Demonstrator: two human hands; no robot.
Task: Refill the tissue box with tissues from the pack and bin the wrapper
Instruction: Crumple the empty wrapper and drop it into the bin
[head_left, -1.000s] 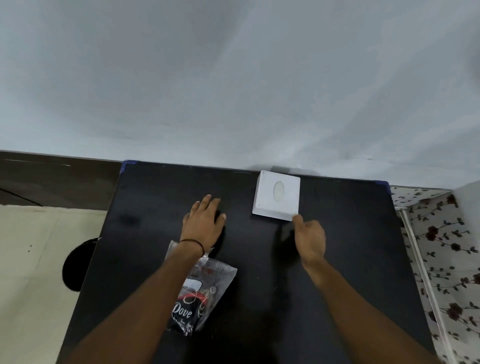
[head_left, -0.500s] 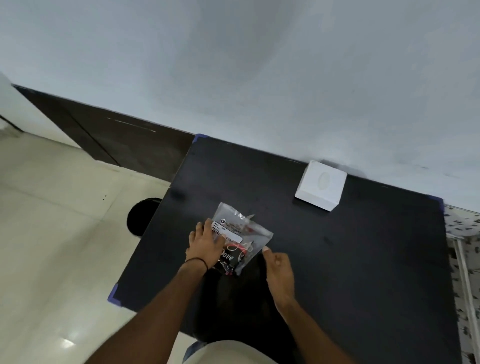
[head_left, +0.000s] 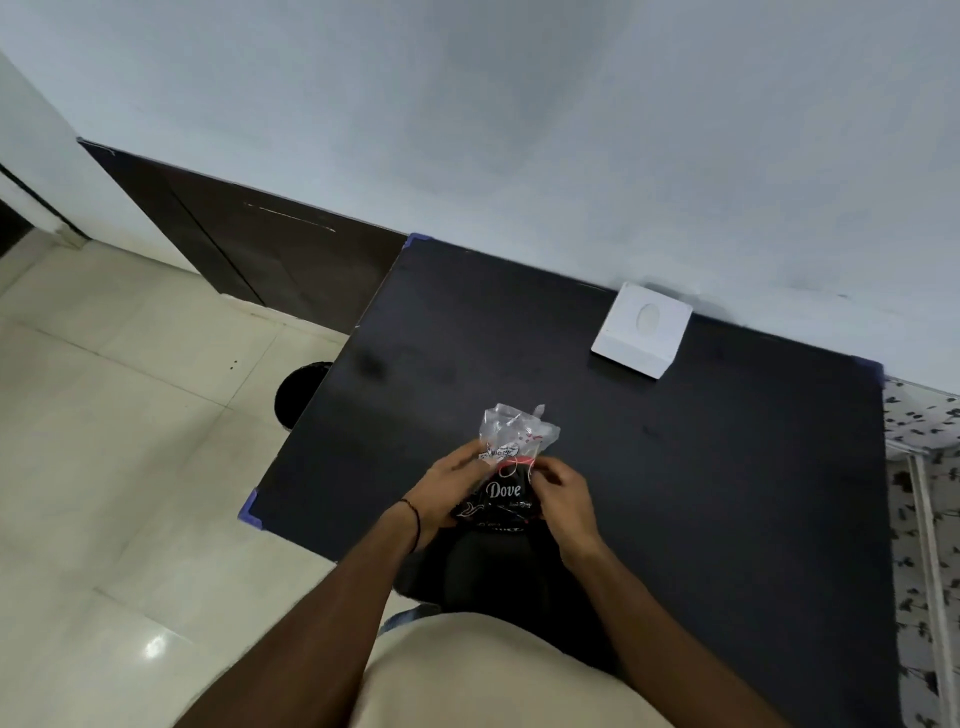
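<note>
A clear plastic wrapper (head_left: 511, 457) with black print and the word "Dove" is held just above the near edge of the black table (head_left: 675, 493). My left hand (head_left: 447, 488) grips its left side and my right hand (head_left: 563, 499) pinches its right side. The wrapper's crumpled clear top sticks up beyond my fingers. The white tissue box (head_left: 641, 328), with an oval slot on top, sits at the back of the table by the wall, well clear of both hands.
A round black bin (head_left: 296, 392) stands on the pale tiled floor left of the table, partly hidden by its edge. A flower-patterned cloth (head_left: 919, 467) lies to the right. The grey wall runs behind the table.
Both hands have drawn back from the far part of the table. They closed on the wrapper and lifted it off the table at the near edge. The view swung left.
</note>
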